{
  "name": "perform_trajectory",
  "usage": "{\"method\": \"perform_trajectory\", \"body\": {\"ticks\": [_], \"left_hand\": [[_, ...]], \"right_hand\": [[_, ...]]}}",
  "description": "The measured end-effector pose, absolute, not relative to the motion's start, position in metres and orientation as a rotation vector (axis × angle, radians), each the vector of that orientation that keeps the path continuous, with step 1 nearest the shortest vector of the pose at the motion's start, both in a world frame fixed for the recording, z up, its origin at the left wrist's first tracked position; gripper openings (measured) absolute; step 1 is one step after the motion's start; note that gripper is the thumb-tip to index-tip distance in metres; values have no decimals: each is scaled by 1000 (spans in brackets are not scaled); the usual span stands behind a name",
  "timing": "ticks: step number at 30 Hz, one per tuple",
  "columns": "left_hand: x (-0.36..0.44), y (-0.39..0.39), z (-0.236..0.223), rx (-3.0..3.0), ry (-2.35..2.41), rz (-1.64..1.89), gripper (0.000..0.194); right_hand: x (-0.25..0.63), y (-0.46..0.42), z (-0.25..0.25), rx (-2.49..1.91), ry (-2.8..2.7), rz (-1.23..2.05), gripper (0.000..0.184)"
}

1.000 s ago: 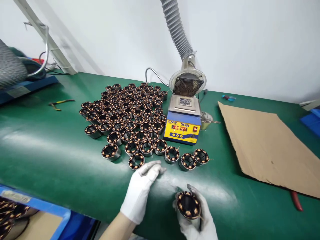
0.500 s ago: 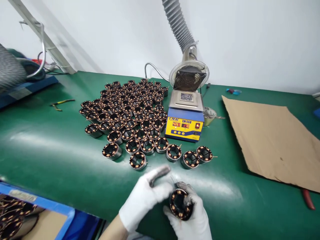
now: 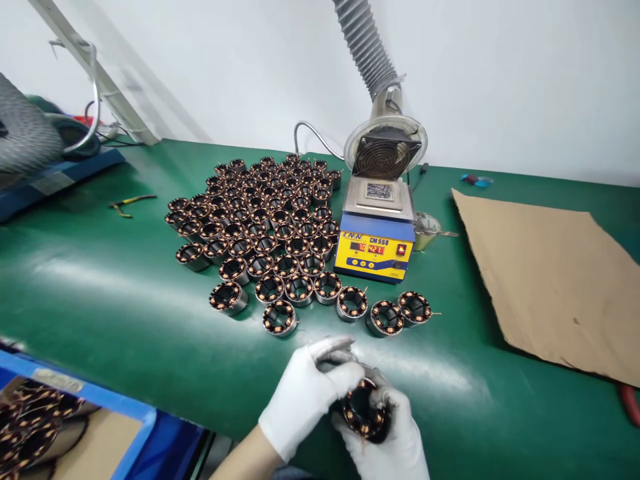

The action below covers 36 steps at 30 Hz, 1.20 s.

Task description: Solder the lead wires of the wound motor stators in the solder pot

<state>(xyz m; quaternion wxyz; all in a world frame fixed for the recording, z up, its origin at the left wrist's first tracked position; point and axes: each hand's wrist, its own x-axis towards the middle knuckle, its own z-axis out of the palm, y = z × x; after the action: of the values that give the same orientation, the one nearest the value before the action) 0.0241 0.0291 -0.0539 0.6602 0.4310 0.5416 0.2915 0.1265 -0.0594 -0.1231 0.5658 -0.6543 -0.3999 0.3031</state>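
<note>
Both of my hands wear white gloves and meet low in the middle of the view. My right hand [image 3: 393,443] cradles a motor stator [image 3: 363,412], a dark ring with copper windings. My left hand [image 3: 305,393] has its fingers curled onto the upper left of the same stator. Just beyond my hands, several more stators [image 3: 260,213] stand in a dense cluster on the green mat [image 3: 100,293]. To the right of the cluster sits a blue and yellow solder pot [image 3: 376,237] with a lit red display.
A grey ribbed extraction hose with a round fan hood [image 3: 385,143] hangs over the solder pot. A brown cardboard sheet [image 3: 545,273] lies at the right. A blue bin [image 3: 60,427] of stators sits at the lower left. Yellow-handled pliers [image 3: 127,203] lie at the left.
My left hand has moved from the mat onto the stator held in my right hand. The stator has shifted slightly left and tilted.
</note>
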Motion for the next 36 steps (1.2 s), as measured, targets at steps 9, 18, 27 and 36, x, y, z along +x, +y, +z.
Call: {"method": "perform_trajectory", "body": {"ticks": [9, 18, 27, 36], "left_hand": [[34, 22, -59, 867, 1249, 714, 14], [38, 18, -56, 1002, 1303, 720, 36], [33, 38, -59, 767, 1166, 891, 25], [30, 30, -61, 961, 1229, 669, 17]], "right_hand": [[127, -65, -129, -1639, -976, 702, 64], [136, -67, -139, -1683, -1313, 522, 65], [132, -65, -134, -1803, -1202, 590, 67], [133, -66, -142, -1762, -1215, 570, 70]]}}
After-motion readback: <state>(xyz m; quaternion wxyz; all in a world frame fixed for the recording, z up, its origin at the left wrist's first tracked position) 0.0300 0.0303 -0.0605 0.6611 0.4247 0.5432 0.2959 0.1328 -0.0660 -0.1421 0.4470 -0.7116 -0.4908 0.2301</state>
